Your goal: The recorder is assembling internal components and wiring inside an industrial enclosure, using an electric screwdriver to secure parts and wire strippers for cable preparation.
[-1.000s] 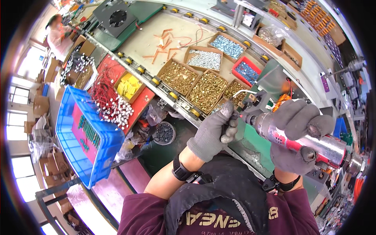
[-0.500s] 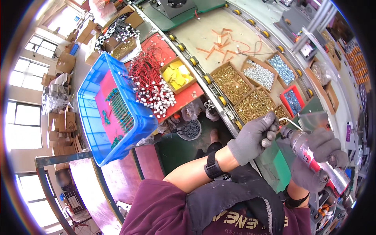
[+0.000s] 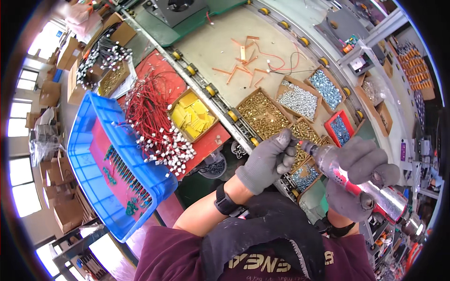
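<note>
My left hand (image 3: 267, 163), in a grey work glove, is closed in a pinch at the nose of a power screwdriver (image 3: 338, 169). Anything small between its fingertips is too hidden to name. The tool has a silver and red body, and my gloved right hand (image 3: 360, 175) is wrapped round it. Its nose points left at the left fingertips. Beneath and beyond the hands are cardboard trays of brass-coloured screws (image 3: 263, 114), with a small box of bluish-silver screws (image 3: 304, 177) close below the tool's nose.
Silver fasteners (image 3: 298, 100), bluish ones (image 3: 326, 85) and a red tray (image 3: 345, 140) sit farther right. Roller rails (image 3: 210, 90) border the board holding orange strips (image 3: 238, 73). At left are a blue crate (image 3: 164, 186), red wires (image 3: 146, 100) and a box of yellow pieces (image 3: 193, 114).
The whole view has shifted, so the crate, trays and both hands lie farther left in the picture. The small box of bluish-silver screws now shows below the tool. Both grips look unchanged.
</note>
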Demonstrator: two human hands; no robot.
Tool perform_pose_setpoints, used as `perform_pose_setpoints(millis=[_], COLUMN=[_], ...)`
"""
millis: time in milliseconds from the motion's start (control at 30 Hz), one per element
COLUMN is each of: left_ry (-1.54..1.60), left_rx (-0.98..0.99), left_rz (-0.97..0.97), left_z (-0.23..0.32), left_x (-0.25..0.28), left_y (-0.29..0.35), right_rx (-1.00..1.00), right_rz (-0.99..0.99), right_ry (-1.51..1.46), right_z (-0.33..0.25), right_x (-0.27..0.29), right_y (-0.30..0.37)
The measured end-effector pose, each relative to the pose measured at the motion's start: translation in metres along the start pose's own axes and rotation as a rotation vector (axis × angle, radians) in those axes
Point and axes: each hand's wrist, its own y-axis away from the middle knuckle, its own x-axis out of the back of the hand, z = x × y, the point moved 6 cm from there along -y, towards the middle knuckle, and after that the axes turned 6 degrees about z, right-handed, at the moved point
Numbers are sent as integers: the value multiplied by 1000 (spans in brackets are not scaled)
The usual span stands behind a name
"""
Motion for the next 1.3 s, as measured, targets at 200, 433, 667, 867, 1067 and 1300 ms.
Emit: perform_pose_setpoints(millis=[200, 433, 667, 867, 1067, 1300], left_ry=[-124, -351, -468, -580, -893, -1737], left_rx=[-63, -52, -55, -9, -110, -402], left_rz=[-25, -141, -115, -257, -291, 539], left_z=[17, 21, 18, 25, 42, 120], left_x=[-4, -13, -14, -16, -14, 92], left_y=[-11, -20, -25, -24, -17, -26], right_rx=[-119, -259, -268, -287, -430, -364], right_rz=[84, 109, 224, 117, 198, 211], right_ry=[48, 107, 176, -30, -133, -64], right_z=[16, 19, 18, 24, 37, 42], right_x=[6, 25, 33, 32, 35, 55], right_y=[-7, -7, -7, -11, -10, -2])
